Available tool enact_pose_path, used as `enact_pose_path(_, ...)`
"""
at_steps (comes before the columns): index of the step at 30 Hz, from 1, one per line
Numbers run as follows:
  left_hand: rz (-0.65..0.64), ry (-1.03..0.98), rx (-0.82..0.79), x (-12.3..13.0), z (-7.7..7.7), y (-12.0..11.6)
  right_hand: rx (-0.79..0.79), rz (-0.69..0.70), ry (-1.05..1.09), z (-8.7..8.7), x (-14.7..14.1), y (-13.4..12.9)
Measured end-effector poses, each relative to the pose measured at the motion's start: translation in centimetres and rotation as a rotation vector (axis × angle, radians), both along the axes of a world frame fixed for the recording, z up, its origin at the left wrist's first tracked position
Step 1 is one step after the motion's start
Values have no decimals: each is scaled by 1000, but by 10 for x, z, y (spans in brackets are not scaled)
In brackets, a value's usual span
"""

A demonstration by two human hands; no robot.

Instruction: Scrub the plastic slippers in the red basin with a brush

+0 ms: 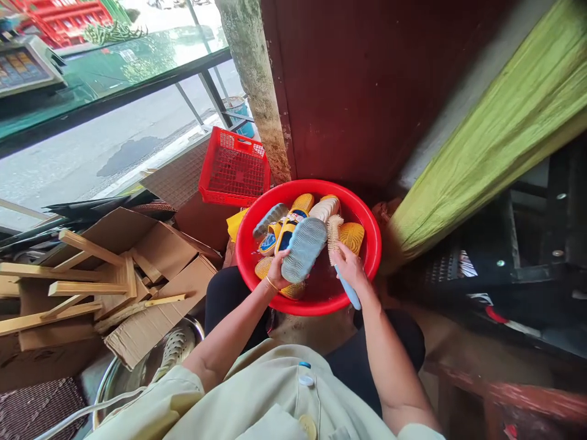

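Note:
A round red basin (373, 244) stands between my knees, with several slippers and some water in it. My left hand (277, 270) grips a slipper with a grey-blue ridged sole (304, 249), sole side up, over the basin. In my right hand (351, 269) is a brush with a light blue handle (349, 292) and pale bristles, which point up beside the sole. Yellow slippers (352, 236) lie at the right and back of the basin. A yellow and dark blue slipper (285, 235) rests left of the held one, near another grey sole (269, 219).
An empty red crate (236, 171) is behind the basin on the left. Cardboard (151, 305) and a wooden frame (92, 287) fill the left side, above a metal bowl (103, 376) with a shoe. A green cloth (486, 140) hangs at right, beside a dark red panel (348, 85).

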State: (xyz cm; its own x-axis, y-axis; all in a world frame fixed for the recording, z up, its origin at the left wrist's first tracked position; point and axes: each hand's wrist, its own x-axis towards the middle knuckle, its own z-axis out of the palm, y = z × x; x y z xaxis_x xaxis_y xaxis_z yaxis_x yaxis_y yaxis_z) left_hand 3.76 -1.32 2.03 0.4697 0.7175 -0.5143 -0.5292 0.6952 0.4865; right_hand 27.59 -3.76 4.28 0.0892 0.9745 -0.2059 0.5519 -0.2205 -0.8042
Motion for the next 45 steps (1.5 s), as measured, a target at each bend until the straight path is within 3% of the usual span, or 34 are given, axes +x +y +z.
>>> enact_pose_path(4,-44,-100,-5,6,10,-2,27,1,232,4,-10,-1)
enact_pose_path(7,-31,-108,18,12,23,3,29,39,270,5,-15,-2)
enact_pose_path(12,55,-114,121,8,43,35,44,-117,256,11,5,3)
enact_pose_path(15,150,-134,152,-4,46,55,90,-223,259,15,19,5)
enact_pose_path(18,173,-169,157,-17,41,67,91,-245,261,16,21,5)
enact_pose_path(24,219,-198,201,-25,30,77,8,-123,230,5,12,6)
enact_pose_path(32,296,19,209,-45,28,99,138,-342,251,7,44,10)
enact_pose_path(36,303,28,189,-57,23,101,180,-331,261,4,51,10)
enact_pose_path(41,275,16,126,-55,11,91,226,-294,201,-6,50,13)
enact_pose_path(45,249,183,59,-47,2,98,237,-267,173,-8,52,14)
